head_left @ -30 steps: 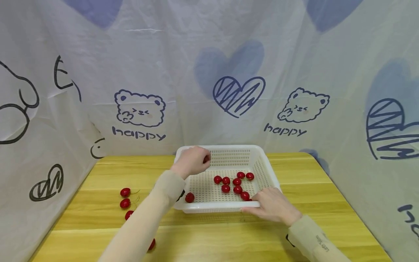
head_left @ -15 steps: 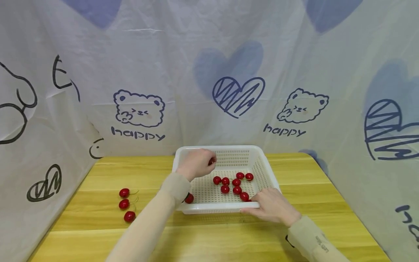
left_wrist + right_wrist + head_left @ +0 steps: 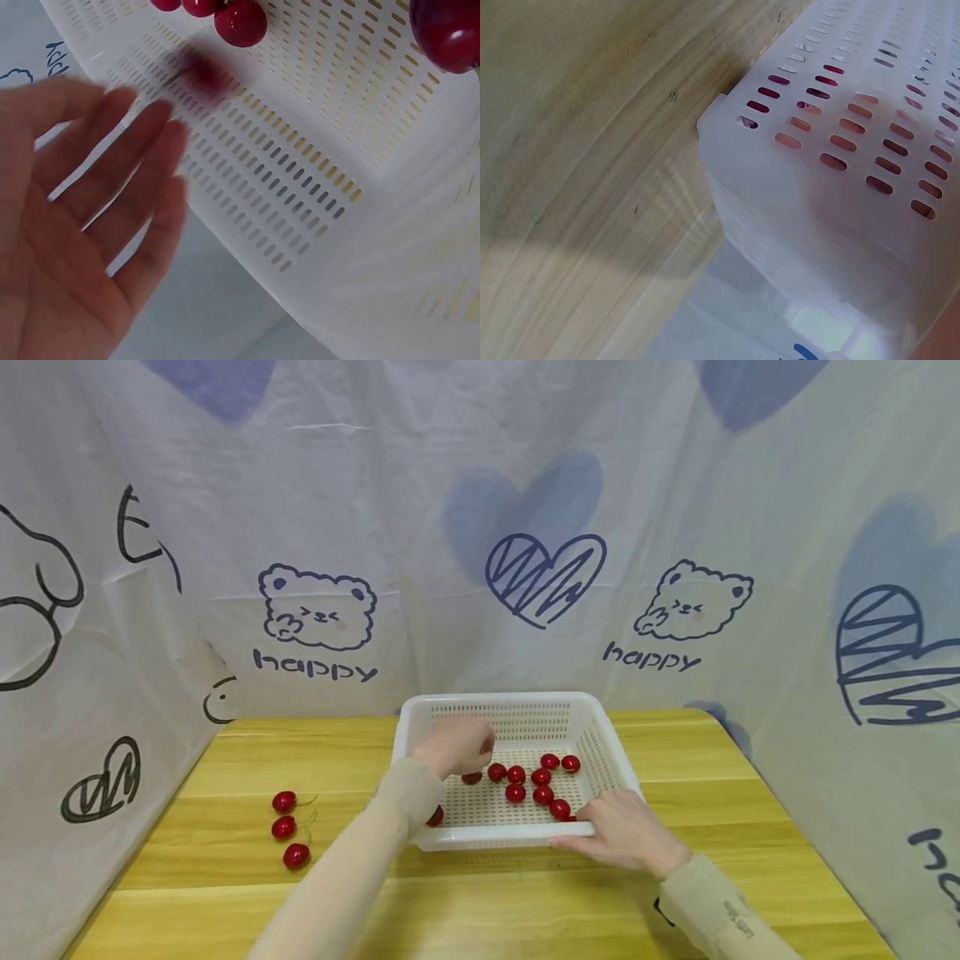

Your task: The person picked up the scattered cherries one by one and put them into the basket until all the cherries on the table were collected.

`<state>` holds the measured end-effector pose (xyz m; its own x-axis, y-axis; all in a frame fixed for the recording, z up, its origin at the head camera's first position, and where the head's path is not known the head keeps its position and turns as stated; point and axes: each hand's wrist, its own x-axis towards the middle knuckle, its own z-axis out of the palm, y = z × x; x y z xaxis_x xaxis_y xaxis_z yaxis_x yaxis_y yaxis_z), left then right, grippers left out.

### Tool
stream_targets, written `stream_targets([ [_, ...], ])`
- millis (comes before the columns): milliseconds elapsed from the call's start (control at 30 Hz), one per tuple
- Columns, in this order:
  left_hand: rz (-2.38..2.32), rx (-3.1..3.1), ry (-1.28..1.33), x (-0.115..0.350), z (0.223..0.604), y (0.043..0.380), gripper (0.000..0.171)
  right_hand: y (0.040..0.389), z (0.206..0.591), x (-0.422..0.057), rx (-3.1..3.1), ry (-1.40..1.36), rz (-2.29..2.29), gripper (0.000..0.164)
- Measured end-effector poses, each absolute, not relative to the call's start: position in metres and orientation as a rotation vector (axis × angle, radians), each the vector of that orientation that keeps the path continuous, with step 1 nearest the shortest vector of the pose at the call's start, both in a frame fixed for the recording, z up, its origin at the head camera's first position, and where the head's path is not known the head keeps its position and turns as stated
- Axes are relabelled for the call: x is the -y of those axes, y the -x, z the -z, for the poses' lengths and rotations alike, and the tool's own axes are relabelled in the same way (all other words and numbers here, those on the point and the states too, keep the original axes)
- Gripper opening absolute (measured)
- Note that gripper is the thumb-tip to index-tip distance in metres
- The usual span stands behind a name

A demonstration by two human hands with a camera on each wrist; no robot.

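Note:
My left hand (image 3: 455,746) is inside the white perforated plastic basket (image 3: 510,836), toward its left side. In the left wrist view its fingers (image 3: 142,180) are loosely bent with nothing between them. A blurred red cherry (image 3: 204,77) with a stem is in mid-air just beyond the fingertips; in the head view this cherry (image 3: 471,777) shows right below the hand. Several more cherries (image 3: 542,777) lie on the basket floor. My right hand (image 3: 628,828) grips the basket's near right corner, thumb outside under the rim and fingers over it, partly hidden behind the wall.
Three stemmed cherries (image 3: 283,827) lie in a column on the wooden table (image 3: 540,910), left of the basket. A single cherry (image 3: 435,816) sits in the basket's near left corner, partly behind my left wrist. A printed white cloth (image 3: 442,635) hangs behind the table.
My left hand has moved slightly right and lower into the basket, its fingers have loosened, and a cherry has dropped from it. The right hand stays on the basket corner.

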<state>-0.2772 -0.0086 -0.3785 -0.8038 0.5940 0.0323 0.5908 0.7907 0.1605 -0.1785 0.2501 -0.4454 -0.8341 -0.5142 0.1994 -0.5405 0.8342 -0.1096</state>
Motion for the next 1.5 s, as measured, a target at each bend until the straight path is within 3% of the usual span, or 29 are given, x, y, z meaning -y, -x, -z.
stream_targets([
  [433, -0.294, -2.874, -0.844, 0.014, 0.373, 0.271, 0.011, 0.178, 0.444, -0.25, 2.857, -0.821, -0.261, 0.051],
  [833, -0.18, -2.978, -0.914, 0.036, 0.355, 0.264, 0.01, 0.179, 0.445, -0.251, 2.876, -0.806, -0.27, 0.051],
  [1500, -0.337, -3.148, -0.834, 0.103, 0.35, 0.251, 0.023, 0.18, 0.447, -0.25, 2.877, -0.809, -0.271, 0.051],
])
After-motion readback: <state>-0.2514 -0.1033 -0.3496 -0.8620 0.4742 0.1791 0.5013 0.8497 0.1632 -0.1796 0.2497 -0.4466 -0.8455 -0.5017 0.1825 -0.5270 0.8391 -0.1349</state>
